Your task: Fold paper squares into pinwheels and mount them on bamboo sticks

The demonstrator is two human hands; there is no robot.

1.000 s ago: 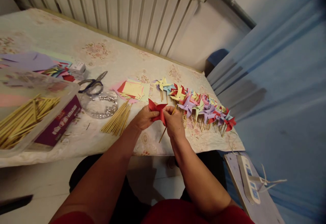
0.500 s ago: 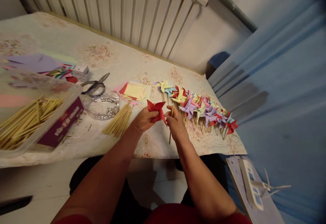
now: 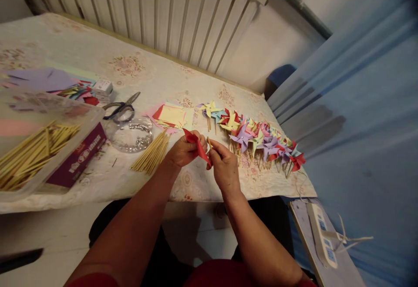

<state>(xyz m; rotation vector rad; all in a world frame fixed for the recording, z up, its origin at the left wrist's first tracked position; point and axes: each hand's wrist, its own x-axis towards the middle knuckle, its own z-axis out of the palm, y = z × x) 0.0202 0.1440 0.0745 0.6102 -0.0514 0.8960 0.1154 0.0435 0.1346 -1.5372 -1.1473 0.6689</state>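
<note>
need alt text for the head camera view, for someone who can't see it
Two bare hands, left hand and right hand, hold a red paper pinwheel over a floral-clothed table. A row of finished coloured paper pinwheels lies to the right, a bundle of thin wooden sticks to the left.

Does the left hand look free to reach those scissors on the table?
Probably not right away. The left hand is pinching the red paper pinwheel, so it is occupied. The scissors lie uncovered on the table, beyond the bundle of sticks; nothing seems to block the way.
</note>
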